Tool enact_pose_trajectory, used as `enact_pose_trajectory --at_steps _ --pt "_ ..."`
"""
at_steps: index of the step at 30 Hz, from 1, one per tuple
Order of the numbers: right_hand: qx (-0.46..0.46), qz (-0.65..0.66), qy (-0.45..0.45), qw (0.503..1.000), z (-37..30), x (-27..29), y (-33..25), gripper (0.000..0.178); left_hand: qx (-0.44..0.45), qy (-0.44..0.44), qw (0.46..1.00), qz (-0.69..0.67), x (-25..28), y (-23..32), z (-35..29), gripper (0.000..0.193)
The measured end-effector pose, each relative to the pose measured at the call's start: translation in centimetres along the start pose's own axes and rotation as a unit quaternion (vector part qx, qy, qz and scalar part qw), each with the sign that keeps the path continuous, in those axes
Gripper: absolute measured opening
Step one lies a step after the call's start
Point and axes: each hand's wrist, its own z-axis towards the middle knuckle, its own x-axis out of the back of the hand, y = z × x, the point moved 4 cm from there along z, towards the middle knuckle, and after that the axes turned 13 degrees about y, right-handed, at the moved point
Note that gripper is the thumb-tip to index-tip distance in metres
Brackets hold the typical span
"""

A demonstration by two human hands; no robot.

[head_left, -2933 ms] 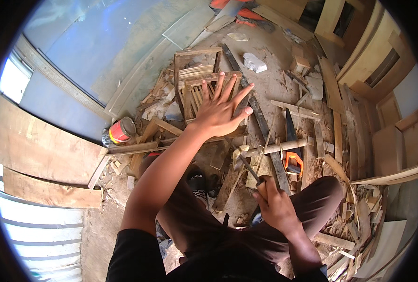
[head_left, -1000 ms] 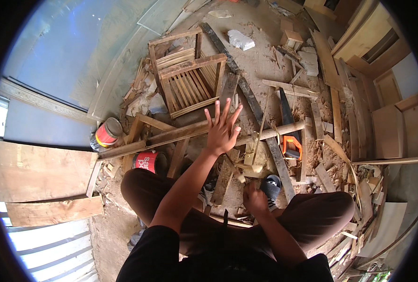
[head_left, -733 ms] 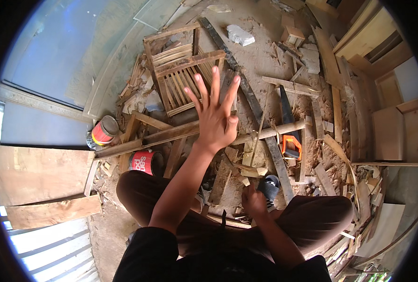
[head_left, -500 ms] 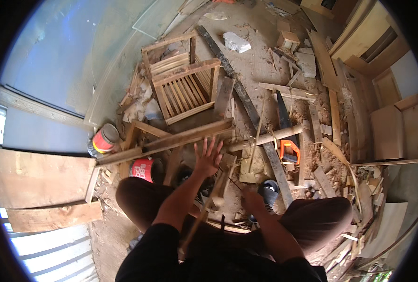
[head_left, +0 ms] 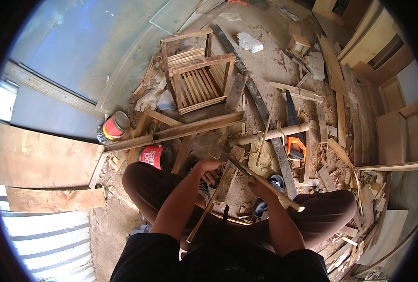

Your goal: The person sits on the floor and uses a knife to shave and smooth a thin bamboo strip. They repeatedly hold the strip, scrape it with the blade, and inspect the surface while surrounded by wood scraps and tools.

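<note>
My right hand (head_left: 260,187) is closed round a long stick-like tool (head_left: 284,199), its pale wooden end slanting toward my right knee. A dark, narrow part of it points up and left. My left hand (head_left: 210,171) hangs just left of that dark end, fingers bent and apart, with nothing plainly in them. Close beside its fingertips a thin wooden strip (head_left: 204,216) leans down toward my lap. Under the hands lie a short wooden board (head_left: 233,162) and scraps. Whether the left fingers touch the strip, I cannot tell.
A slatted wooden frame (head_left: 202,87) stands ahead, behind a long wooden beam (head_left: 195,129). Red cans (head_left: 155,157) sit at left. An orange-handled saw (head_left: 296,148) lies at right near a round pole (head_left: 270,135). Wood scraps and shavings cover much of the floor.
My left hand has come down and nearer from over the beam, its spread fingers now bent. The tool in my right hand has swung round, its wooden end now to the right.
</note>
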Motion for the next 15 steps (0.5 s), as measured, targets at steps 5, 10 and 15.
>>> enact_pose_trajectory --at_steps 5,10,15 --pt "-0.083 0.054 0.107 0.989 0.7 0.1 2.3 0.033 -0.014 -0.103 0.992 -0.068 -3.9 -2.5 0.8 0.045" --pt "-0.156 0.159 0.201 0.954 2.0 2.1 0.6 0.025 -0.06 -0.05 0.98 -0.184 -3.9 -3.2 1.6 0.028" --pt "-0.255 0.349 0.211 0.877 2.1 3.4 -0.1 0.02 -0.06 -0.091 0.965 -0.238 -3.2 -1.6 -1.9 0.031"
